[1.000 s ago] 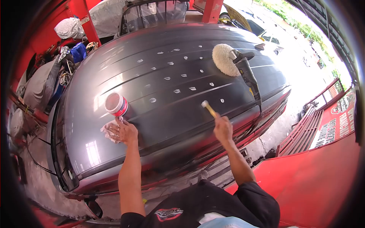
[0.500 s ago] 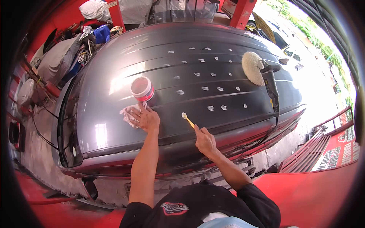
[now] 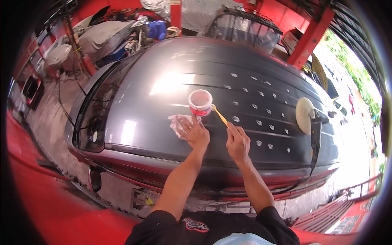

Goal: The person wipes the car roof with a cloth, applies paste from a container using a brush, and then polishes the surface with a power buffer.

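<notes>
A grey car roof [image 3: 155,122] carries several white dabs [image 3: 259,123] on its right half. My left hand [image 3: 197,134] presses a pinkish cloth [image 3: 178,125] on the roof, its fingertips close to the base of a red and white tub [image 3: 200,103]. Whether the fingers grip the cloth or the tub is unclear. My right hand [image 3: 238,143] is closed around the handle of a yellow brush [image 3: 220,116]. The brush's pale head is beside the tub's right edge. Pinkish-white material shows inside the open tub.
A polisher [image 3: 315,134] with a fluffy pad [image 3: 304,115] rests on the roof at the right, its cord hanging over the near side. Covered items [image 3: 107,37] stand at the back left. A red post [image 3: 312,36] rises behind the car, and metal bars [image 3: 324,214] lie at the lower right.
The view has shifted left, so the car and tub appear farther right. The brush has moved from over the roof, right of the tub, to the tub's edge. My left hand remains at the cloth.
</notes>
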A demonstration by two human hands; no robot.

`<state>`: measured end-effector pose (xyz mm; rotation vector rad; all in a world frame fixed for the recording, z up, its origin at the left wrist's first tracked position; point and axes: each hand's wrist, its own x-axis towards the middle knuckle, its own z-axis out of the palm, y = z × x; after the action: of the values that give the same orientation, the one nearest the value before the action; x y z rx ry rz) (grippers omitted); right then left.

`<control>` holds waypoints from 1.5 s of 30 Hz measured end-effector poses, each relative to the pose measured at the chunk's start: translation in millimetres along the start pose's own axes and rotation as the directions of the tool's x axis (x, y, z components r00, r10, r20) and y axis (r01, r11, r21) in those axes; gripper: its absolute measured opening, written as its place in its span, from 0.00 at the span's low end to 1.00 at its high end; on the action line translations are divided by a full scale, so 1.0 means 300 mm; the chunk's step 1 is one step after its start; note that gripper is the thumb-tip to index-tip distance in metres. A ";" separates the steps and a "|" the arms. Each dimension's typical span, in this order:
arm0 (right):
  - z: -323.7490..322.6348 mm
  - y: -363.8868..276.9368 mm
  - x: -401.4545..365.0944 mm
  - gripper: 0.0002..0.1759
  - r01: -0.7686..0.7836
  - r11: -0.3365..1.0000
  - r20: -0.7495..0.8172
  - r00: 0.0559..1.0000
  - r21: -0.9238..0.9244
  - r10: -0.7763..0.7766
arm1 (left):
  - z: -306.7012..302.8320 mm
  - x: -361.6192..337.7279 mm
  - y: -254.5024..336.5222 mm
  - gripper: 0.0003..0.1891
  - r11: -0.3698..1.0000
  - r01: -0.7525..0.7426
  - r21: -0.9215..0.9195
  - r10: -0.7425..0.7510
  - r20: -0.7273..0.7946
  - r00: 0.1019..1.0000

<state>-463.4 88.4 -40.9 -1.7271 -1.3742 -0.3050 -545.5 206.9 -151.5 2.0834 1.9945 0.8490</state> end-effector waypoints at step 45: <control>0.962 -0.623 0.018 0.24 0.529 0.845 0.397 0.795 -0.083 -0.459 | -0.185 0.020 -0.774 0.34 0.909 0.107 0.402 -0.146 0.069 0.987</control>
<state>-717.2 308.0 -115.6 -1.5948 -2.1442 -0.4327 -776.0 223.8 -212.0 2.1029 2.3758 0.3273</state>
